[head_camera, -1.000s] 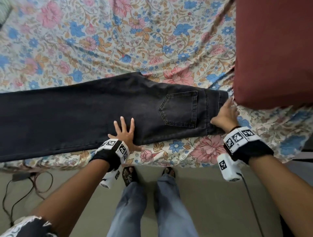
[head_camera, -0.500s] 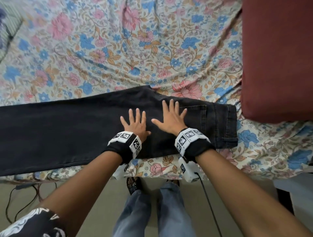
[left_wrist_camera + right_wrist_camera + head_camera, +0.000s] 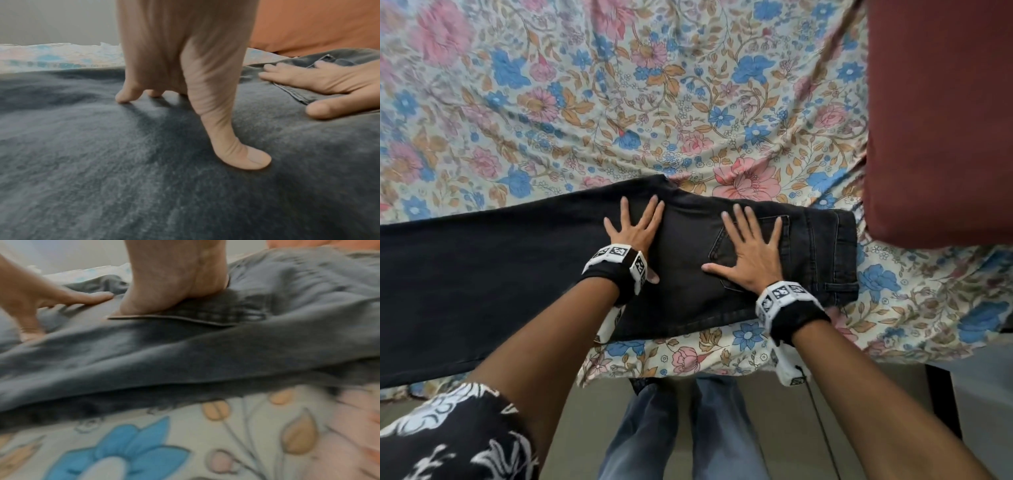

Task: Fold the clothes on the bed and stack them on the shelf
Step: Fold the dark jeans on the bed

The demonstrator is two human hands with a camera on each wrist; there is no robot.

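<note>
We press both hands, left (image 3: 635,230) and right (image 3: 751,255), fingers spread flat on the jeans (image 3: 517,274) beneath, smoothing them for folding.

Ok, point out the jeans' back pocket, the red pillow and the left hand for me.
back pocket (image 3: 787,240): head view, on its bare denim right of the right hand's fingers.
red pillow (image 3: 941,120): head view, middle of its face.
left hand (image 3: 635,233): head view, back of the hand, flat on the jeans.

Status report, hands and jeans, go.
Left hand and right hand both flat, fingers spread, pressing the black jeans. Jeans folded lengthwise on the floral bedsheet. Red pillow beside the waistband.
</note>
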